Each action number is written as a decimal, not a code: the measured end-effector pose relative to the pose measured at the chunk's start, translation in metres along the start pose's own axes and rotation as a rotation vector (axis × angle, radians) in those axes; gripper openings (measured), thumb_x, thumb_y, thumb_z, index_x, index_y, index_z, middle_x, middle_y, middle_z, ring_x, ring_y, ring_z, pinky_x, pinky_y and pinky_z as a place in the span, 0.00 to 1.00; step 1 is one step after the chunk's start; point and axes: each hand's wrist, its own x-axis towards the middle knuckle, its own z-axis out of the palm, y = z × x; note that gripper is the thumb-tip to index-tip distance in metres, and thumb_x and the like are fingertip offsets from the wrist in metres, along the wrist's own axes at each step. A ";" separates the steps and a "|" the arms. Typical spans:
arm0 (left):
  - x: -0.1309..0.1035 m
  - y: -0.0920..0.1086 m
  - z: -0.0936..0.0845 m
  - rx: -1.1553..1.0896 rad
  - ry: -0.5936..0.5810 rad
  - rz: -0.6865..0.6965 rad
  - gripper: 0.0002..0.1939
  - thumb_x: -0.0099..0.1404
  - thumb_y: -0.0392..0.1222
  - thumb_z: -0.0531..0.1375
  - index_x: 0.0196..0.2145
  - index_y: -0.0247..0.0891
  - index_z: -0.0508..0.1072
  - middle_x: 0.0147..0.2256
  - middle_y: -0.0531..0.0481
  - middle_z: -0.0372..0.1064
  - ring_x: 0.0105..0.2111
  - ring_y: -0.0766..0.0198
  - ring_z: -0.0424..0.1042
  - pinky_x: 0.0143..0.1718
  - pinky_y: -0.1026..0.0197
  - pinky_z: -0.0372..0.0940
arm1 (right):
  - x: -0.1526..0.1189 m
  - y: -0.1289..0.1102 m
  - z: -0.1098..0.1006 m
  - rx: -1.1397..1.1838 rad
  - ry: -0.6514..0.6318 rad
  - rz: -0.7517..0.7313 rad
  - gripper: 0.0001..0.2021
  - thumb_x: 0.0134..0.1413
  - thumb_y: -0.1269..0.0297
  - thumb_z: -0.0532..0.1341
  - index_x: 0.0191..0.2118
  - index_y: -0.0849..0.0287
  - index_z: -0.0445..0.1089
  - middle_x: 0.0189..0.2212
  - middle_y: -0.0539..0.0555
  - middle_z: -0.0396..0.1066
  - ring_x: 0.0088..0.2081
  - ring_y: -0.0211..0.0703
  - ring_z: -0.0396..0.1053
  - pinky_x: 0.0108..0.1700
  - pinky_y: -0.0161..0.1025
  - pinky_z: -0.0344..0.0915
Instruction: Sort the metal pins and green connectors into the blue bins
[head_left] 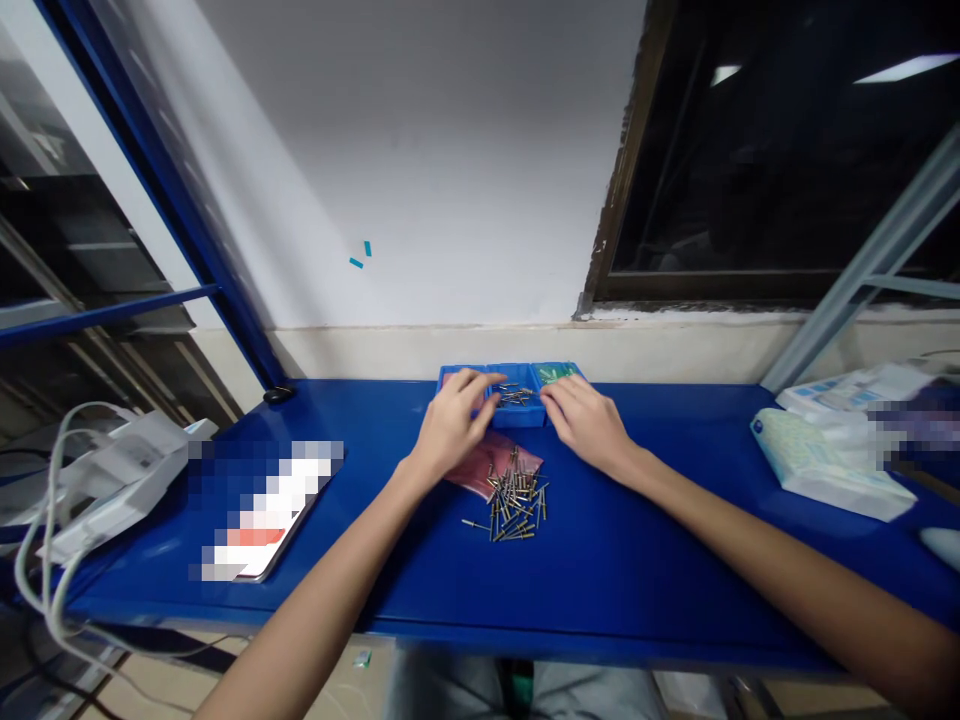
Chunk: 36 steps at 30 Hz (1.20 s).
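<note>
Three small blue bins [515, 416] stand side by side against the wall. Several blind rivets [516, 396] lie in the middle bin; small green pieces [551, 373] fill the right one. My left hand [450, 420] is over the left bin, its thumb and forefinger apart at the middle bin's left side, with nothing visible between them. My right hand [589, 415] is at the front of the right bin, fingers drawn together near the bin wall; what they hold, if anything, is hidden. In front, a pile of blind rivets [516, 500] spills from a red plastic bag [476, 470].
A phone [277, 520] lies to the left on the blue table [645, 590], with a white power strip and cables [124, 480] beyond it. At the right sits a pale green tissue pack [832, 470]. Behind the bins rises the wall [450, 200].
</note>
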 end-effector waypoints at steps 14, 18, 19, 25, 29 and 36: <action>0.006 -0.032 -0.041 -0.045 -0.489 -0.189 0.09 0.66 0.42 0.58 0.38 0.36 0.77 0.33 0.49 0.76 0.30 0.65 0.71 0.33 0.62 0.63 | -0.028 -0.036 0.001 0.201 -0.252 0.045 0.14 0.69 0.64 0.49 0.52 0.59 0.68 0.46 0.59 0.71 0.49 0.49 0.69 0.51 0.47 0.68; 0.001 -0.025 -0.030 -0.055 -0.743 -0.246 0.12 0.63 0.48 0.61 0.32 0.35 0.75 0.26 0.50 0.72 0.23 0.67 0.67 0.26 0.64 0.57 | -0.026 -0.037 0.007 0.257 -0.277 0.013 0.14 0.69 0.65 0.49 0.50 0.59 0.70 0.43 0.58 0.70 0.48 0.48 0.67 0.50 0.46 0.67; -0.001 -0.023 -0.027 -0.082 -0.766 -0.238 0.13 0.63 0.49 0.61 0.33 0.35 0.75 0.27 0.50 0.73 0.24 0.67 0.67 0.26 0.64 0.57 | -0.027 -0.035 0.008 0.268 -0.281 0.002 0.14 0.69 0.66 0.49 0.49 0.58 0.70 0.43 0.58 0.70 0.47 0.47 0.67 0.50 0.46 0.67; -0.006 -0.011 -0.014 -0.233 -0.820 -0.207 0.12 0.63 0.49 0.62 0.37 0.37 0.75 0.30 0.50 0.74 0.26 0.67 0.70 0.25 0.66 0.60 | -0.032 -0.022 0.010 0.340 -0.328 -0.010 0.14 0.68 0.67 0.52 0.49 0.56 0.73 0.43 0.57 0.70 0.47 0.47 0.67 0.48 0.46 0.66; -0.006 -0.006 -0.013 -0.182 -0.779 -0.155 0.11 0.65 0.48 0.61 0.38 0.38 0.74 0.29 0.50 0.73 0.25 0.67 0.69 0.25 0.66 0.59 | -0.030 -0.021 0.009 0.344 -0.324 -0.018 0.14 0.68 0.67 0.52 0.49 0.56 0.73 0.43 0.58 0.70 0.46 0.47 0.67 0.48 0.46 0.66; -0.010 0.007 -0.001 0.098 -0.613 0.015 0.07 0.69 0.42 0.56 0.35 0.38 0.71 0.33 0.48 0.73 0.32 0.62 0.72 0.31 0.63 0.61 | -0.028 -0.023 0.010 0.273 -0.377 -0.047 0.12 0.68 0.67 0.52 0.43 0.58 0.73 0.42 0.57 0.70 0.45 0.46 0.67 0.48 0.44 0.64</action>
